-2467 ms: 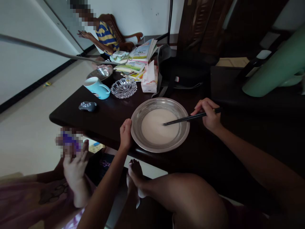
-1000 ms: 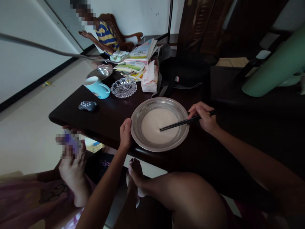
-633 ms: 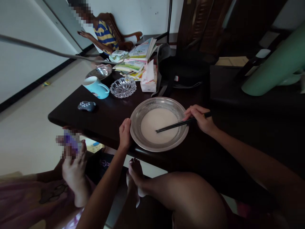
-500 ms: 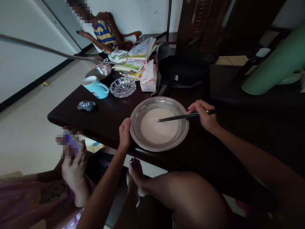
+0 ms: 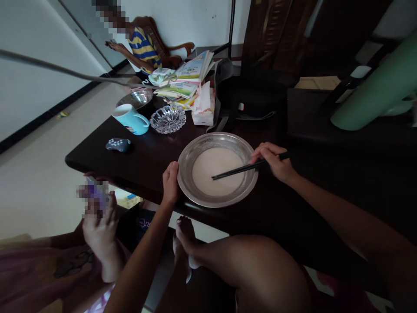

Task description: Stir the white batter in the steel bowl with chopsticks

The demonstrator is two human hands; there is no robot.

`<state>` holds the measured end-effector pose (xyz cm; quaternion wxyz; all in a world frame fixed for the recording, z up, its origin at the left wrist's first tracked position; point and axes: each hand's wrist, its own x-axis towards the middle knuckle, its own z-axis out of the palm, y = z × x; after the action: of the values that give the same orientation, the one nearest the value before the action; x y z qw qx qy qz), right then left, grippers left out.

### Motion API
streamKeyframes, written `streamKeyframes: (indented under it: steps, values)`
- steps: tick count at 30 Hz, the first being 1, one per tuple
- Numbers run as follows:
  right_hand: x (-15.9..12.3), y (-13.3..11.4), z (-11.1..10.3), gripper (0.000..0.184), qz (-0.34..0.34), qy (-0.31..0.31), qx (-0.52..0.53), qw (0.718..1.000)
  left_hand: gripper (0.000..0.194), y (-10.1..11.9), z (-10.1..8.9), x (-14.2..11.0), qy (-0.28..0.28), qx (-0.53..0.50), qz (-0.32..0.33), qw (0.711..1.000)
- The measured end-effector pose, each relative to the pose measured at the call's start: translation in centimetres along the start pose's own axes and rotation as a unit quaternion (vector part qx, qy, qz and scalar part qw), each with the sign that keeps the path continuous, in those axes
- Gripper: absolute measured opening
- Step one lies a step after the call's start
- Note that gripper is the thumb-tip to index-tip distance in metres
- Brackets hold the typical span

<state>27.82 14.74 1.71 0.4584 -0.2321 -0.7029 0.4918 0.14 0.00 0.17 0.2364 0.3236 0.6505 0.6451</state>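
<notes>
A wide metal bowl (image 5: pixel 185 182) stands near the front edge of the dark table, with a pale, milky batter-like liquid (image 5: pixel 218 163) in its bottom. My left hand (image 5: pixel 170 178) grips the bowl's left rim, fingers closed on it. Over the right rim, my right hand (image 5: pixel 273 161) is closed around a pair of black chopsticks (image 5: pixel 237 170). They slant down to the left, held close together, and their tips touch the liquid left of its middle.
On the table (image 5: pixel 94 150) are a light-blue mug (image 5: pixel 132 119), a glass dish (image 5: pixel 168 119), a grey patterned object (image 5: pixel 117 144), a tissue pack (image 5: pixel 203 108), books (image 5: pixel 185 78), another metal bowl (image 5: pixel 138 99) and a black bag (image 5: pixel 254 98). A person's hand (image 5: pixel 102 230) is at lower left; another person (image 5: pixel 143 45) sits behind.
My right hand has shifted slightly left and down, and the chopstick tips have moved toward me and a little left through the liquid. My left hand and the bowl stay put.
</notes>
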Motion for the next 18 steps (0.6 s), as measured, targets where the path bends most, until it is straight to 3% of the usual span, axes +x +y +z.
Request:
streamKeyframes:
  steps: [2,6,10,15,18]
  values:
    - [-0.02,-0.04,0.02,0.033,-0.01,-0.003,-0.023,1.0,0.044,0.01,0.0,-0.02,0.001,0.0,0.003,1.0]
    - [0.02,0.25,-0.13,0.035,-0.01,0.086,0.043,0.995,0.045,-0.15,-0.06,-0.01,-0.005,-0.003,0.003,1.0]
    - [0.01,0.32,-0.1,0.034,0.006,0.011,0.01,1.0,0.046,-0.27,-0.08,0.03,0.003,0.002,0.004,1.0]
    - [0.09,0.18,-0.14,0.036,-0.006,0.08,0.035,0.996,0.044,-0.19,-0.04,0.0,0.002,-0.002,-0.003,1.0]
    - [0.01,0.16,-0.05,0.034,0.007,0.012,0.028,1.0,0.043,-0.06,0.01,0.0,0.002,0.003,0.001,1.0]
